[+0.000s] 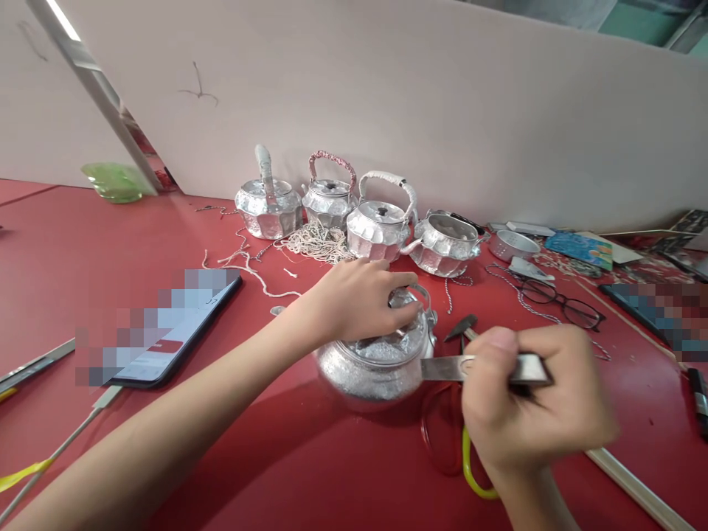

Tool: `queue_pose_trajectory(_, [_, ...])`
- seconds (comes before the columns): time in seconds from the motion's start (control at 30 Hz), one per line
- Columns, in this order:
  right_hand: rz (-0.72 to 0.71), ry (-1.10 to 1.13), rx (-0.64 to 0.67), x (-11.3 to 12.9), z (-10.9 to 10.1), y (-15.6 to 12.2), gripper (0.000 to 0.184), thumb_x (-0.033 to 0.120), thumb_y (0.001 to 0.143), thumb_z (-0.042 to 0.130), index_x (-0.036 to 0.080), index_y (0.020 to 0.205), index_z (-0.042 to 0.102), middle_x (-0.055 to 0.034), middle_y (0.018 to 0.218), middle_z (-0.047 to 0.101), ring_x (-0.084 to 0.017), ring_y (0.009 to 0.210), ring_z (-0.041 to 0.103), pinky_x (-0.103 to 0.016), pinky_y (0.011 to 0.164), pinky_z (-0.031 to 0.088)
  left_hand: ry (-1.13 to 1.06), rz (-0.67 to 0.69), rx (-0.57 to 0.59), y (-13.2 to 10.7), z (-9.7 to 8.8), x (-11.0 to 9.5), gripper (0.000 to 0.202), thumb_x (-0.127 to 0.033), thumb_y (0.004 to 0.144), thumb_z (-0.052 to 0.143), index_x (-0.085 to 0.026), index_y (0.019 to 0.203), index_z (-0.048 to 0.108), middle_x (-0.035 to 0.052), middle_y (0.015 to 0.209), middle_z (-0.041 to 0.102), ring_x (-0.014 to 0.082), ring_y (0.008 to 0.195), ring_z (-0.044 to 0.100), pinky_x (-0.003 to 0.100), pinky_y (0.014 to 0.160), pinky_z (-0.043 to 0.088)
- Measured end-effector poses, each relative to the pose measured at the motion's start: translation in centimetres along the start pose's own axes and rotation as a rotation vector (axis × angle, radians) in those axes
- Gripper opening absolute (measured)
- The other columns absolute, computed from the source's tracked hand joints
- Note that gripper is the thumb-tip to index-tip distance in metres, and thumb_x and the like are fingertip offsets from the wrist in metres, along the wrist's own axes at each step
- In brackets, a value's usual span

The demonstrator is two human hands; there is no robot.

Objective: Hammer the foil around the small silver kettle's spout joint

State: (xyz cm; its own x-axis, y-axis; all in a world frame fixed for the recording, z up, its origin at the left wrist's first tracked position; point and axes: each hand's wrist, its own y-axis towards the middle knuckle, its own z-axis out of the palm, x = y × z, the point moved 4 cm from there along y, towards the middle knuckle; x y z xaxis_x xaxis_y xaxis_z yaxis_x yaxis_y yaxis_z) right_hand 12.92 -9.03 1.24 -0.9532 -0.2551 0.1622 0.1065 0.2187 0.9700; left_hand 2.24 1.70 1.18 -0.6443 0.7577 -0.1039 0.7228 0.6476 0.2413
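A silver hammered-metal kettle (370,372) stands on the red table in front of me. My left hand (362,299) lies over its top, with thumb and fingers curled about the lid (381,346) near the dark knob. In a closed fist, my right hand (534,398) grips a flat metal tool with a blade-like strip (442,368); its exact kind is unclear. The strip's end meets or overlaps the kettle's right side, and I cannot tell whether it touches. Behind the right hand lie a small hammer (462,327) and yellow-handled scissors (476,472), both partly hidden.
Along the white wall stand several similar kettles (379,232), with a heap of cord (318,243) before them. A phone (177,339) with a cable lies at left. Eyeglasses (561,301), a strainer cup (514,245) and another dark device (644,317) are at right.
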Motion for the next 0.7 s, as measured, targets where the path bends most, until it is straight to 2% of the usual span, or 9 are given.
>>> queue_pose_trajectory(0.2, [-0.001,-0.004,0.017,-0.12,0.05,-0.11,0.017,0.01,0.069,0.055,0.016,0.062,0.041,0.0074,0.048,0.039,-0.001,0.043,0.032,-0.015,0.042,0.027,0.009,0.001,-0.003,0.04,0.04,0.12,0.04,-0.047,0.084,0.032,-0.03,0.115,0.051,0.0036,0.081,0.062,0.0228,0.076,0.058,0.029,0.056,0.035])
queue_pose_trajectory(0.37, [-0.01,-0.041,0.046,-0.24,0.25,-0.13,0.019,0.014,0.07,0.055,0.017,0.06,0.039,0.0078,0.046,0.034,-0.001,0.041,0.028,-0.016,0.039,0.025,0.009,-0.002,0.001,0.07,0.16,0.19,0.041,-0.048,0.084,0.033,-0.031,0.116,0.051,0.0032,0.084,0.062,0.0234,0.081,0.058,0.029,0.059,0.036])
queue_pose_trajectory(0.5, [0.002,-0.023,0.02,-0.11,-0.06,-0.01,0.017,0.013,0.072,0.053,0.017,0.062,0.04,0.0074,0.048,0.038,0.0,0.043,0.031,-0.015,0.042,0.026,-0.004,-0.007,0.011,0.05,0.07,0.18,0.041,-0.049,0.084,0.032,-0.031,0.117,0.05,0.0031,0.087,0.062,0.0232,0.083,0.057,0.029,0.061,0.037])
queue_pose_trajectory(0.63, [-0.023,-0.038,0.085,0.19,0.08,0.23,0.02,0.014,0.071,0.054,0.017,0.059,0.038,0.008,0.045,0.031,-0.001,0.041,0.026,-0.016,0.04,0.024,-0.014,-0.017,0.024,0.08,0.04,0.18,0.043,-0.049,0.083,0.033,-0.03,0.118,0.05,0.0036,0.09,0.062,0.0227,0.083,0.057,0.029,0.061,0.037])
queue_pose_trajectory(0.7, [-0.007,-0.007,0.056,0.12,-0.06,0.37,0.018,0.012,0.071,0.054,0.017,0.061,0.04,0.0078,0.046,0.034,-0.001,0.042,0.029,-0.015,0.041,0.025,-0.016,-0.012,0.02,0.17,0.08,0.17,0.044,-0.049,0.083,0.034,-0.03,0.118,0.049,0.0041,0.091,0.062,0.023,0.084,0.057,0.029,0.061,0.037])
